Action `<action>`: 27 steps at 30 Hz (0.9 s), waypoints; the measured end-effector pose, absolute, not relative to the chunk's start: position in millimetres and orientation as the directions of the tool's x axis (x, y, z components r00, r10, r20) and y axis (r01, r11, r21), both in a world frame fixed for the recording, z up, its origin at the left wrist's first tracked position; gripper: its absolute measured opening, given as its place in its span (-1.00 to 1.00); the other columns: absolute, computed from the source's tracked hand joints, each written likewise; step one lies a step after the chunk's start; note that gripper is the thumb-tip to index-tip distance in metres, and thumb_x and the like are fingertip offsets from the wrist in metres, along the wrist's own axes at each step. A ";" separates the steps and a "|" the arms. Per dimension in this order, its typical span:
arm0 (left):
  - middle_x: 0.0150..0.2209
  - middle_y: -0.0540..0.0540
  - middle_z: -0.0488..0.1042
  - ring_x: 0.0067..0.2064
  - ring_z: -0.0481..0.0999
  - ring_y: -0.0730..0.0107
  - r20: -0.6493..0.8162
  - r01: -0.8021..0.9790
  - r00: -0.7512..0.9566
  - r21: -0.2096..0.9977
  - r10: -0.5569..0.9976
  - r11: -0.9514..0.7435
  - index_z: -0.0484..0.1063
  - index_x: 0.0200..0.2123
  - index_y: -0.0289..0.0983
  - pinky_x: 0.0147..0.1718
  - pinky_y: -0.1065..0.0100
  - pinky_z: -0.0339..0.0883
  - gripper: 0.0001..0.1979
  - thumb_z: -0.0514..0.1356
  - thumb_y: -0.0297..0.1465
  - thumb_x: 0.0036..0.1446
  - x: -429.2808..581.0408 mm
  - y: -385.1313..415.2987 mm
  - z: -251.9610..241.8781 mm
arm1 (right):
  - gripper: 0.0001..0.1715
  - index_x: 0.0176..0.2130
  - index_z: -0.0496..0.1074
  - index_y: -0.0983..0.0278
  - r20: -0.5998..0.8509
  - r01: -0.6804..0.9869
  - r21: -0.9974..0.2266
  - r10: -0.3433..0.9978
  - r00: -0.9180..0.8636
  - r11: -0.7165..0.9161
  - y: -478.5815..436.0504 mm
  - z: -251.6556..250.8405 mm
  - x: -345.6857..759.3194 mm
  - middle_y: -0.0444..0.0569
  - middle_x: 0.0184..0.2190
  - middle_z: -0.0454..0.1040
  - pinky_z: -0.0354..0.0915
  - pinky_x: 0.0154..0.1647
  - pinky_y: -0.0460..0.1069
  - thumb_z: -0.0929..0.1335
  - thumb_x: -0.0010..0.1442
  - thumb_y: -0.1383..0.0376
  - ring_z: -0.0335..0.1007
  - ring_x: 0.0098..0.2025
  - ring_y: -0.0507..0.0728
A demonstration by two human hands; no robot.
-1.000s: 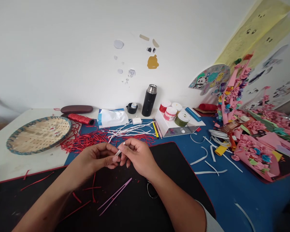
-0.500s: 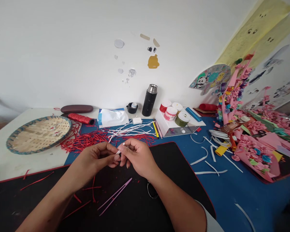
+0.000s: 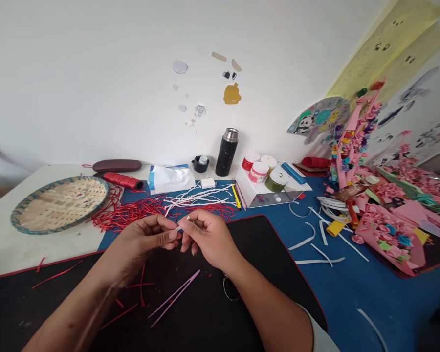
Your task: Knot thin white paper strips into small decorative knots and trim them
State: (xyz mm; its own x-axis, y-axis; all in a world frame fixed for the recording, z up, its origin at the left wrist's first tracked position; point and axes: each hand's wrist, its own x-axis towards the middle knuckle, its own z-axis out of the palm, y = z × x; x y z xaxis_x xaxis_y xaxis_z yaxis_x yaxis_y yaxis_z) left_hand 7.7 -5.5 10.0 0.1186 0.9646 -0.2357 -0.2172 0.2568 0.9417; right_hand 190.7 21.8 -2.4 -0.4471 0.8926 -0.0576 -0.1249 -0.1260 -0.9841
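Note:
My left hand (image 3: 144, 243) and my right hand (image 3: 209, 239) meet in front of me above a black desk mat (image 3: 212, 313). Their fingertips pinch a small white paper strip (image 3: 179, 227), most of which is hidden by my fingers. Below my hands, purple tweezers (image 3: 174, 298) lie on the mat. A thin metal loop (image 3: 227, 289), partly hidden by my right wrist, lies close by. Short red paper strips (image 3: 141, 288) lie under my left forearm.
Ahead are a tangle of red paper strips (image 3: 128, 215), white paper strips (image 3: 196, 197) and a woven bamboo tray (image 3: 13, 217). Beyond stand a black thermos (image 3: 226, 152) and paint jars (image 3: 258, 172). Pink paper crafts (image 3: 390, 234) crowd the right side.
My left fingers have shifted slightly around the white strip, while both hands stay together at it. The objects on the table have not moved.

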 end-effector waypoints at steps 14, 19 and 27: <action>-0.35 -0.12 0.70 -0.29 0.68 0.21 -0.172 -0.080 0.194 0.978 0.966 0.191 0.68 -0.35 -0.24 -0.27 0.31 0.54 -0.67 0.57 -0.12 -0.01 5.9 -5.8 10.8 | -0.66 -0.23 0.46 0.25 -0.030 -0.086 -0.994 0.906 -0.423 -0.073 22.5 -5.4 191.8 -0.17 -0.50 0.50 0.24 -0.60 -0.14 0.44 0.30 0.02 0.49 -0.54 0.02; -0.39 -0.09 0.69 -0.31 0.66 0.23 -0.166 0.021 0.224 0.986 0.960 0.165 0.65 -0.38 -0.22 -0.31 0.33 0.51 -0.71 0.53 -0.14 0.04 4.5 -7.3 12.9 | -0.74 -0.23 0.48 0.26 -0.012 -0.040 -0.999 0.906 -0.423 -0.032 20.2 -10.0 190.7 -0.16 -0.49 0.52 0.27 -0.55 -0.13 0.43 0.33 0.10 0.50 -0.52 0.02; -0.43 -0.06 0.67 -0.37 0.62 0.33 -0.160 -0.121 0.169 0.976 0.973 0.181 0.67 -0.39 -0.24 -0.38 0.42 0.48 -0.67 0.59 -0.14 -0.04 6.8 -5.7 8.5 | -0.61 -0.16 0.48 0.26 -0.031 -0.098 -0.992 0.900 -0.435 -0.081 22.2 -4.8 191.9 -0.17 -0.50 0.50 0.24 -0.61 -0.14 0.44 0.30 -0.01 0.50 -0.54 0.03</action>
State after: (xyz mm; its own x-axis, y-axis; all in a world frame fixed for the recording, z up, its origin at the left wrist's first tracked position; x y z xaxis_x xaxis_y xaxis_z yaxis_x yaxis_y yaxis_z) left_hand 6.8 -5.7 8.5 0.1693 0.9725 -0.1598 -0.1206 0.1814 0.9760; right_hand 191.9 22.2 -4.8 -0.4347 0.9001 -0.0308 -0.0980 -0.0813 -0.9919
